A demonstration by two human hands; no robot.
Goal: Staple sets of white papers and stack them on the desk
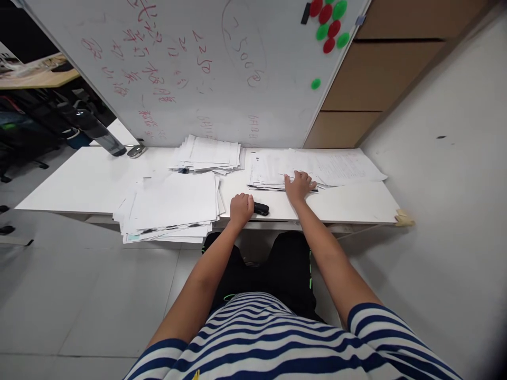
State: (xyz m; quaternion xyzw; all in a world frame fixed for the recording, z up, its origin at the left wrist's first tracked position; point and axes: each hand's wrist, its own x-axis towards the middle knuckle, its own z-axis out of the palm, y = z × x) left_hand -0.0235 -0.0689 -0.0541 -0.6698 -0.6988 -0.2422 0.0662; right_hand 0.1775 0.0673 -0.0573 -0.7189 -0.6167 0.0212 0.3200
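Observation:
My left hand (241,208) is closed round one end of a black stapler (261,209) at the front edge of the white desk (348,206). The stapler's other end points right, and part of it is hidden in my fingers. On the right, my right hand (300,186) lies on a stack of printed papers (269,166), its fingers spread over the near edge. Further right, more printed sheets (348,164) reach toward the desk's end. A large pile of loose papers (174,200) sits left of my left hand, partly overhanging the front edge.
Behind the desk stands a whiteboard (277,105) with red writing and several round magnets. Another paper stack (212,153) lies at its foot. A dark bottle (99,132) and a computer mouse (137,151) are at the back left. Cardboard boxes (368,76) and a wall (447,174) bound the right.

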